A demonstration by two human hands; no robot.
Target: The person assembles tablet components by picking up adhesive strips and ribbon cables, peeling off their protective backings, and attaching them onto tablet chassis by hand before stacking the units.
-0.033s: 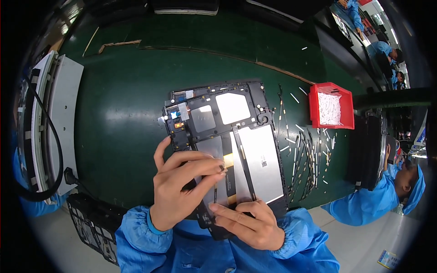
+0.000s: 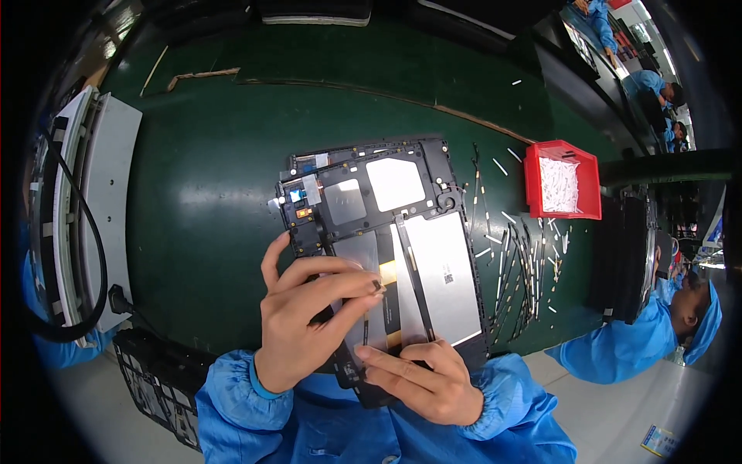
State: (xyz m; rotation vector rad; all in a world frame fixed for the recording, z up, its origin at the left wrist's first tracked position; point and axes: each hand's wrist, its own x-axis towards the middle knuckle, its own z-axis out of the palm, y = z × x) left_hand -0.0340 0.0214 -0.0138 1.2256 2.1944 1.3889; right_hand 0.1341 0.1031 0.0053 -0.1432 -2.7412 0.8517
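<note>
A black tablet-like frame (image 2: 444, 209) with silver panels lies in front of me, another similar frame under its far edge. Over its near left part, my left hand (image 2: 309, 313) pinches a small dark strip (image 2: 377, 285) between thumb and forefinger; its exact kind is too small to tell. Lower down, my right hand (image 2: 429, 383) lies palm down with fingers stretched. One fingertip touches the lower end of a thin dark band (image 2: 365, 332) on the frame. A longer black ribbon cable (image 2: 417, 282) runs down the middle, its lower end beside my right fingers.
Several thin black strips (image 2: 525, 278) and white slips lie at the right on the green table (image 2: 209, 185). A red bin (image 2: 533, 185) holds white slips. A white casing (image 2: 112, 178) with a black cable stands left. At the right sits a co-worker in blue (image 2: 618, 344).
</note>
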